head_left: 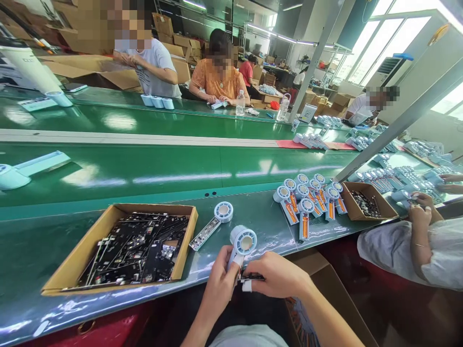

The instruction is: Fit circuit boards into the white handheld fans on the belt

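Note:
My left hand grips the handle of a pale blue hand-fan shell, its round head pointing up and away from me. My right hand pinches a small black circuit board against the handle's lower end; one fingertip wears a white wrap. Both hands hover at the near edge of the green bench. Another fan shell with an open handle lies on the bench just beyond my hands.
A cardboard tray of black circuit boards sits to my left. A cluster of several fan shells and a small box of parts lie to the right, beside a co-worker's hands. Other people work across the green conveyor.

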Available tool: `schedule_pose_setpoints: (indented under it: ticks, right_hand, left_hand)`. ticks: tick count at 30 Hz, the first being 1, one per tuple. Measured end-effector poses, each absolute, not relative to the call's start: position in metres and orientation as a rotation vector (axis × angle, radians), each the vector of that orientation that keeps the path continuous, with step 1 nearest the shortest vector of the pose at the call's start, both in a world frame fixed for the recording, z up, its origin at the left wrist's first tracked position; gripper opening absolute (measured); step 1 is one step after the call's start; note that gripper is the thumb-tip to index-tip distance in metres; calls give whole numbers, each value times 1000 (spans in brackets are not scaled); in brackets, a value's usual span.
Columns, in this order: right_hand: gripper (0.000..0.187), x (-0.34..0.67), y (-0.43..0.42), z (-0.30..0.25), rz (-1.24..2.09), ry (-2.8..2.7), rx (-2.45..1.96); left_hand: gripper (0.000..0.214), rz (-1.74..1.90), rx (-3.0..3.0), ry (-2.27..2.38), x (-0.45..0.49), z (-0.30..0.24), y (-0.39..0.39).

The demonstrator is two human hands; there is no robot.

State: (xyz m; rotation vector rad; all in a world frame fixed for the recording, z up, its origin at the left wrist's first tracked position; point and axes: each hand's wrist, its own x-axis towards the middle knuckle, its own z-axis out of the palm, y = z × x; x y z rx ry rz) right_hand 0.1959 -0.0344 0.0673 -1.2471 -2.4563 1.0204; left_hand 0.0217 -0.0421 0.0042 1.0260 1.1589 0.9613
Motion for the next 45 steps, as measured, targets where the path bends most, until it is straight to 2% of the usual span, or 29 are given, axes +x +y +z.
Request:
schedule_pose_setpoints:
  ticks: [5,10,16,19,22,26,29,32,36,41,45]
  right_hand:
    - [40,181,-35,47,1539,-1892,-1181]
    - [62,169,-43,29,1665,-1441,-1188]
    - [66,158,-50,19,1657,-1118,-1219]
    - [57,156,-56,22,1617,-1030,-1214]
    - [43,156,-69,24,1525,-1029,-1186]
    - [48,154,-85,16,1356,-1143,-1242]
    - [47,150,-84,5,1231,-1171,-1318]
    - [44,147,-79,-1,926,-1353,-1428]
    - [58,146,-77,5,556,-1811,-1652]
    - [73,150,-77,20,449,-2258,-1900]
    - [80,153,-75,21,288,-2349,-1907]
  left_hand:
    - [40,968,780,1006,18,5,-45]
    - [46,943,670,886,14,0,-51]
    - [46,981,861,1024,22,-5,-54]
    - [39,1011,923,1146,25,-5,-53]
    - [26,1065,982,1263,28,-3,-50]
    - [17,1070,1020,1333,33,1,-43]
    - [21,1042,954,1310,37,1,-41]
    - [37,1051,938,1254,39,-2,-43]
    - [48,1089,1066,1326,45,-4,-48]
    - [46,1094,1035,1276,48,-8,-44]
    - [43,1042,915,1235,51,-16,-41]
